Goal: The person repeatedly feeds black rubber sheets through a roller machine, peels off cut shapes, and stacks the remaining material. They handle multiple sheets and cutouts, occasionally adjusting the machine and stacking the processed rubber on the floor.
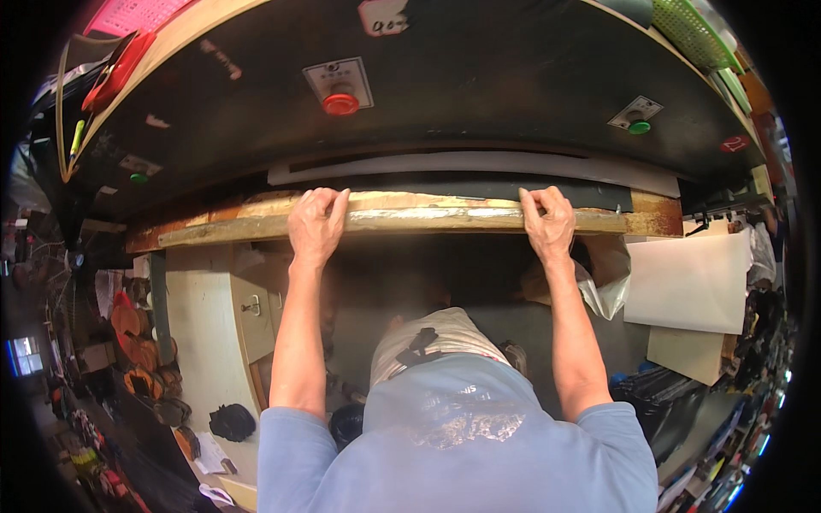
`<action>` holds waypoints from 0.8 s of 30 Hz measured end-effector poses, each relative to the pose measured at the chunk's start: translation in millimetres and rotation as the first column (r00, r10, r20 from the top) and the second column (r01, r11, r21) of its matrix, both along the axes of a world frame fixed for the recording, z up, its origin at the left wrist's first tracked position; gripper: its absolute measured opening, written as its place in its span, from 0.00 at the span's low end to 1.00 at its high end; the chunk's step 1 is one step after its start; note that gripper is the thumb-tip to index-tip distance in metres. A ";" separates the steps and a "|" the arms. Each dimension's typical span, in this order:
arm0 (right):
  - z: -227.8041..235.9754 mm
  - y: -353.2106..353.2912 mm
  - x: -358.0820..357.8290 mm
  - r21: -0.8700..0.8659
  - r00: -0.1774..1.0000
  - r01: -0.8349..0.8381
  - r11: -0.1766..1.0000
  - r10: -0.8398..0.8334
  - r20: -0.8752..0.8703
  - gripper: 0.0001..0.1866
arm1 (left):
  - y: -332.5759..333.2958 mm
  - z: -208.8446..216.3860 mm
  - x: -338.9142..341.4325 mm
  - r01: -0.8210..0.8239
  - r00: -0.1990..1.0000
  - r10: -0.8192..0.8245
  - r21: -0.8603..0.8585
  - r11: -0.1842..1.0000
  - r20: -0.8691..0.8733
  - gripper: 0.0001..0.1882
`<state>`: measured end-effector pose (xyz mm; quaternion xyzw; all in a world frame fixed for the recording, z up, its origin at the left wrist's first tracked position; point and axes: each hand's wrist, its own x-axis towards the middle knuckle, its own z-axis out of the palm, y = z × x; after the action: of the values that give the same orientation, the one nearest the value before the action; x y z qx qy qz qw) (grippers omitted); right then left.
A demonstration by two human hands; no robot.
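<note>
Both my arms reach forward to the wooden front edge point(428, 221) of a large dark machine. My left hand point(316, 224) rests on this edge at the left, thumb and fingers pinched together. To the right, my right hand point(550, 221) is at the same edge, also closed in a pinch. A pale yellowish strip point(436, 202) runs along the edge between the two hands. Whatever the fingertips hold is too small or hidden to make out. Just behind the hands lies a black flat surface point(479, 186), with a long whitish bar point(479, 162) beyond it.
The machine's dark front point(487, 77) carries a red button point(340, 103) and a green button point(639, 126). A pale cabinet point(201, 316) stands below at the left. White sheets point(688, 282) and a plastic bag point(609, 274) are below at the right. A pink basket point(137, 15) sits at the upper left.
</note>
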<state>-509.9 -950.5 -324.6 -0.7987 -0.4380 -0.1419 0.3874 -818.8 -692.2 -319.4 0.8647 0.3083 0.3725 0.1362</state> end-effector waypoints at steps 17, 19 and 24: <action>8.8 63.8 -139.1 0.190 0.902 -0.283 0.940 0.328 -0.281 0.13 | -48.6 0.2 -74.5 0.097 0.971 -0.033 -0.268 0.959 0.235 0.16; 5.9 112.6 -175.7 0.132 0.820 -0.490 0.862 0.507 -0.266 0.33 | -32.7 1.0 -84.7 -0.027 0.988 0.048 -0.139 0.990 0.148 0.26; -13.8 153.4 -249.6 -0.082 0.855 -0.512 0.855 0.499 -0.138 0.50 | -32.2 -17.4 -96.5 -0.021 1.000 0.021 -0.191 0.981 -0.002 0.33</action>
<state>-759.5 -797.1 -338.4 -0.6831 -0.6178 0.0356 0.3879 -915.3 -724.4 -336.8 0.8443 0.3517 0.3424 0.2149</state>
